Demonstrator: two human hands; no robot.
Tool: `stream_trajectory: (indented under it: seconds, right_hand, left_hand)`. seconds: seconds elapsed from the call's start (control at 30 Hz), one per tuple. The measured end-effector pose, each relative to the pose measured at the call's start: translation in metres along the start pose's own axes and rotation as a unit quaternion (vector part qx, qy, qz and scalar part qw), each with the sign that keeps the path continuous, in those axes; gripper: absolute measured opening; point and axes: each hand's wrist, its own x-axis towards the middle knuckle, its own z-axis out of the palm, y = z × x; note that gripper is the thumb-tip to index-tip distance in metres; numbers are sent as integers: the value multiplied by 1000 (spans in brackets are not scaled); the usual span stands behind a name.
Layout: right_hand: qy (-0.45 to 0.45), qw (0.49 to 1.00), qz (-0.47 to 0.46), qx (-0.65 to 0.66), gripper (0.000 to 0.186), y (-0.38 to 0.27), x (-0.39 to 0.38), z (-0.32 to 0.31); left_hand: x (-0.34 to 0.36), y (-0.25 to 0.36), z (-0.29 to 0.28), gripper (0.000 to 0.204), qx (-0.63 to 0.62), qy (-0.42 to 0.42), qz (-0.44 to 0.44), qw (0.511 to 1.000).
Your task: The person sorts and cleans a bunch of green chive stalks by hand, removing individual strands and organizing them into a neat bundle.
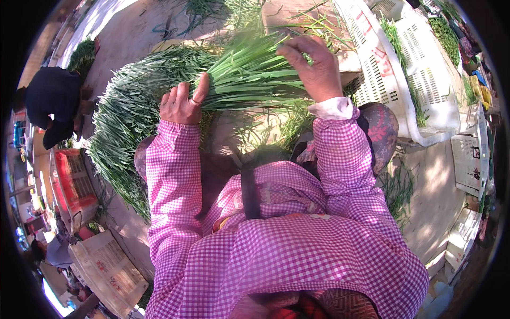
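My left hand (181, 103) is closed around the near end of a bunch of long, flat green leaves (244, 80), which fans out to the right. At the bunch's upper right, my right hand (313, 69) has thumb and forefinger curled together among the leaf tips; exactly what they pinch is too small to make out. Part of the bunch above is blurred. A large heap of similar darker green leaves (122, 122) lies beside my left arm. Beneath the bunch, loose bits of leaf (287, 127) lie on a pale surface.
A white perforated plastic basket (414, 58) stands at my right, with more crates (465, 159) behind. Loose greens (396, 196) lie by my right knee. On the left are a red crate (71, 186), pale crates (106, 266) and a person in dark clothing (53, 98) bending down.
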Motion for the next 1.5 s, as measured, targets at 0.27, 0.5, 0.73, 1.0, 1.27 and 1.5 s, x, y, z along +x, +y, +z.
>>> stream_trajectory:
  seconds: [0.27, 0.5, 0.73, 1.0, 1.27, 1.5]
  right_hand:
    - [-24, 970, -133, -204, 17, -3, -27, 60]
    - [112, 986, -10, -124, 12, 9, -5, 23]
    - [204, 974, 58, -77, 23, 37, 10, -51]
    - [-90, 978, 107, -155, 16, 22, -4, -30]
    - [34, 975, 186, 121, 15, 16, 0, -16]
    - [261, 888, 202, 319, 18, 35, 9, -57]
  left_hand:
    - [5, 7, -3, 59, -19, -26, 19, 999]
    - [-1, 2, 0, 61, -35, -9, 8, 999]
    - [-1, -8, -2, 62, 4, 19, -56, 998]
    - [-1, -9, -2, 63, -7, 7, -71, 997]
    - [1, -5, -3, 67, -6, -9, -68, 998]
    - [-2, -9, -3, 64, -10, -23, -103, 994]
